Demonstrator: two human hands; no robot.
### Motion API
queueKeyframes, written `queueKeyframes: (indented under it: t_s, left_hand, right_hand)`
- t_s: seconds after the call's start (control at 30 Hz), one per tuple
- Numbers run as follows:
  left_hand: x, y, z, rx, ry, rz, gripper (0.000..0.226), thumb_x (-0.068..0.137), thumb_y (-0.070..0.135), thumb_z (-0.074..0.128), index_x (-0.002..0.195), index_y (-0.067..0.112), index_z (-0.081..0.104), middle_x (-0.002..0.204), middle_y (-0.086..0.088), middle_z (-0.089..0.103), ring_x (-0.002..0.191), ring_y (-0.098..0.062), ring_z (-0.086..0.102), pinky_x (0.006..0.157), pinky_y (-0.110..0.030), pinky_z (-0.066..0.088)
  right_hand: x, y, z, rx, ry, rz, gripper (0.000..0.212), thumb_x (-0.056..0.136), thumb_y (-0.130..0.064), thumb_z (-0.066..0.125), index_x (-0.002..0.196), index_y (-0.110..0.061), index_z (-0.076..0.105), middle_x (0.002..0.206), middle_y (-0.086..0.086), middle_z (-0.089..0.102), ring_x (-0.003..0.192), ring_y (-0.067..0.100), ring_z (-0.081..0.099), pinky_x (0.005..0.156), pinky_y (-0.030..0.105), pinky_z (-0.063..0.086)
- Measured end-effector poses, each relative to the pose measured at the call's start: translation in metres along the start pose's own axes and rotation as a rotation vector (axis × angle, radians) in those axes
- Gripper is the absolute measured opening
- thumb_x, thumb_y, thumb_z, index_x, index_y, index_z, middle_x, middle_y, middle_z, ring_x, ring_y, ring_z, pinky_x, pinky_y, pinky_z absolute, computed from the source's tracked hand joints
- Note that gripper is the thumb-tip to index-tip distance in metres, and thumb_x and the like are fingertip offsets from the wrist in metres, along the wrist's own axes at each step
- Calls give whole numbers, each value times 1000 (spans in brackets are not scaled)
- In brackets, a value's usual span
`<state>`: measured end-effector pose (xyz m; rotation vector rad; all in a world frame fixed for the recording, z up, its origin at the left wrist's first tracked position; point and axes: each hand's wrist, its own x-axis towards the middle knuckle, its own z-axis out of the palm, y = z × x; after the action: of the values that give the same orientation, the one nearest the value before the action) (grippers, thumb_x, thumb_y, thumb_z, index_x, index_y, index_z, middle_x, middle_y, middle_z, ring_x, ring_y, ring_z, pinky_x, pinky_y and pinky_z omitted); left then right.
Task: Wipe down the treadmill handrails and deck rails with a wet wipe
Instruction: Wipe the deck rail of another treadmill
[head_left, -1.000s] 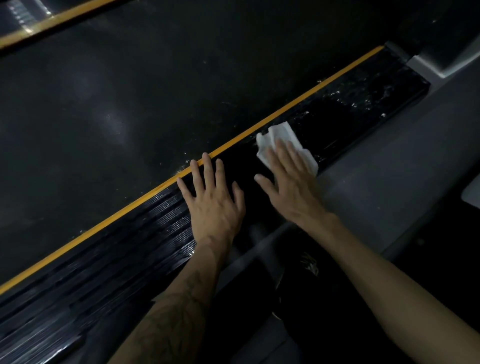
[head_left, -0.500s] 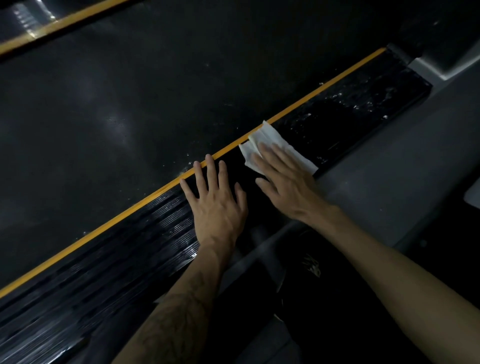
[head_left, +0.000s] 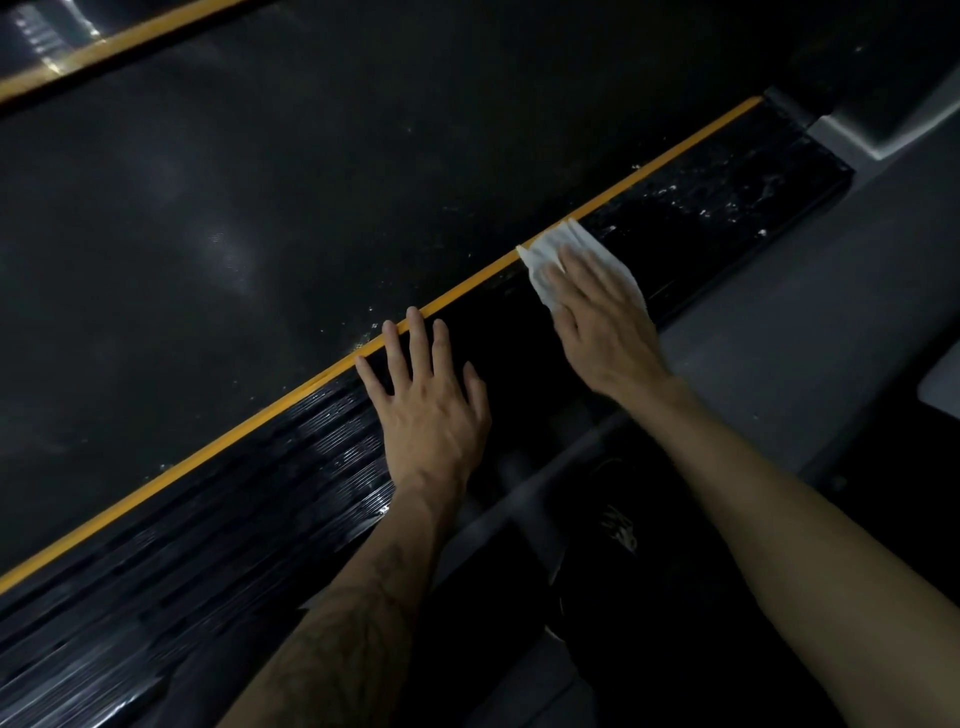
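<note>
right hand (head_left: 602, 322) flat on wipe (head_left: 566, 254) | left hand (head_left: 428, 410) flat on rail (head_left: 727, 208)

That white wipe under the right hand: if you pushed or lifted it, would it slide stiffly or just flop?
The crumpled white wet wipe probably flops: its free edge is creased and bunched beyond the right hand. It looks thin, so likely very light. Pressed flat on the glossy black ribbed deck rail, it should glide, though it may bunch up when pushed.

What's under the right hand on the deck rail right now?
The white wet wipe lies flat under the right hand, pressed on the black deck rail. Only its far edge shows; the rest, and the rail beneath, are covered.
</note>
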<state>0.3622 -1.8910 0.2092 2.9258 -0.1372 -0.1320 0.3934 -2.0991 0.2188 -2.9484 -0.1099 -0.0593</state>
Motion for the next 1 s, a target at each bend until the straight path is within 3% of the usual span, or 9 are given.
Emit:
queueKeyframes:
  t_s: [0.07,0.23,0.4,0.57,0.63,0.73,0.83,0.9,1.0]
  left_hand:
    - [0,0,0,3,-6,0,63,107,46,17,164,20,16,173,-5,-3,159,-28,-11,125,-62,-4]
    - [-1,2,-1,-13,-1,-6,61,107,44,14,164,20,16,173,-4,-3,159,-27,-11,125,-61,-5]
    - [0,0,-1,-5,2,-2,60,109,43,15,164,20,15,173,-4,-3,158,-28,-12,125,-61,-6]
    - [-1,0,-2,-4,-5,5,63,106,44,11,164,20,15,173,-4,-3,159,-28,-12,125,-62,-5]
    - [0,0,-1,8,2,5,63,106,44,11,164,20,15,173,-4,-3,159,-28,-12,125,-62,-5]
    - [1,0,1,11,2,1,61,107,44,12,164,20,15,173,-4,-4,159,-28,-12,125,-62,-5]
    - [1,0,1,4,-1,10,62,106,43,13,164,20,16,173,-4,-3,159,-28,-12,125,-62,-5]
    - [0,0,1,-4,6,14,62,106,43,13,163,20,17,173,-4,-2,159,-28,-12,125,-62,-5]
    - [1,-1,2,-3,11,11,62,106,44,12,163,20,16,173,-4,-2,159,-28,-11,125,-62,-4]
  right_hand:
    - [-2,-18,3,53,4,58,53,111,-30,33,160,-11,28,170,11,16,159,26,8,128,47,11]
    - [-12,-27,5,37,-77,-179,55,107,-32,27,160,-19,33,170,5,20,158,23,11,129,43,11]
    - [7,-21,-4,34,-24,53,55,109,-31,21,161,-13,28,170,12,17,159,27,9,129,45,10]
    - [-13,-42,5,55,-70,-198,50,110,-28,36,157,-14,37,168,10,25,158,26,16,128,44,14]
    - [-2,-25,0,42,-52,-168,48,111,-24,37,158,-14,36,168,10,25,158,24,16,129,43,13]
    - [5,-23,-4,59,-11,35,49,112,-27,34,159,-12,34,168,12,23,158,26,12,129,45,12]
    - [-11,-54,6,110,-38,-62,48,109,-26,42,155,-13,41,167,12,27,157,27,17,128,46,15]
    - [-14,-51,5,99,-82,-199,48,109,-25,42,156,-16,41,167,9,27,157,25,18,128,43,13]
    - [9,-23,-7,-33,-68,-137,51,112,-27,31,161,-16,29,170,9,19,158,22,12,129,37,2]
